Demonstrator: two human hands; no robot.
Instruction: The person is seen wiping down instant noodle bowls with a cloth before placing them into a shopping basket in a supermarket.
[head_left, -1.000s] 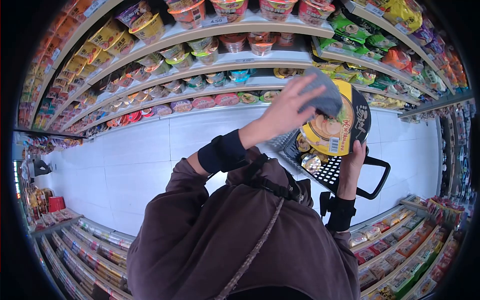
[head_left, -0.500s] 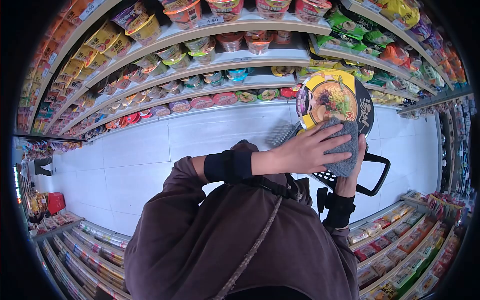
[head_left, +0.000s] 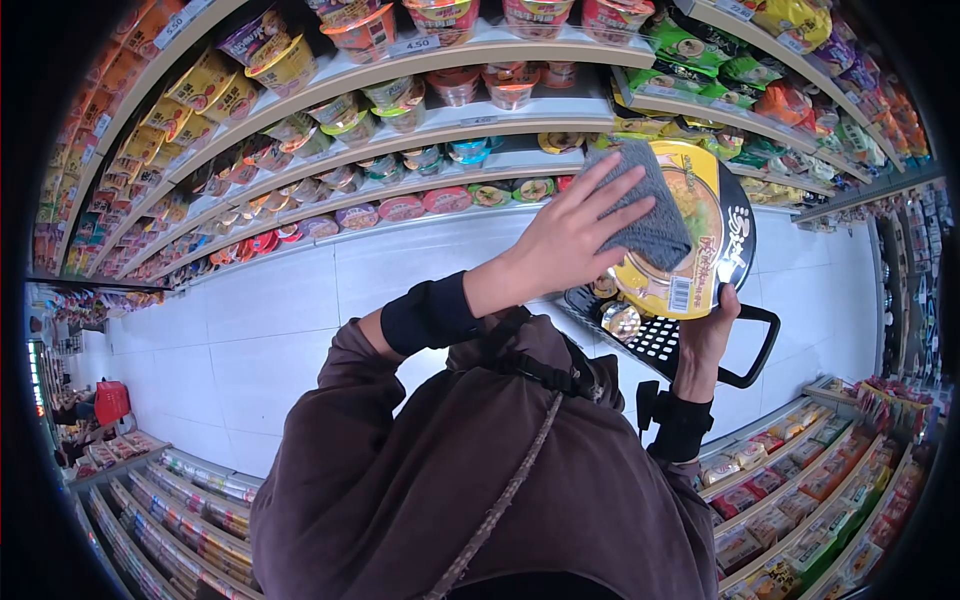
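Right hand (head_left: 706, 330): grip clenched on noodle bowl (head_left: 705, 235) bottom rim, held above black basket (head_left: 660, 340). Left hand (head_left: 565, 240): grip released, flat palm pressing grey cloth (head_left: 650, 215) onto the lid. The cloth has moved from lid bottom to top. Shelves (head_left: 480, 120) behind.

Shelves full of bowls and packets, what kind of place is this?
Most likely a grocery shop aisle: shelves packed with rows of instant noodle cups, price tags on the shelf edges, and a black shopping basket under the held noodle bowl.

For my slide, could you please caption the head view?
Left hand presses grey cloth on noodle bowl held by right hand.
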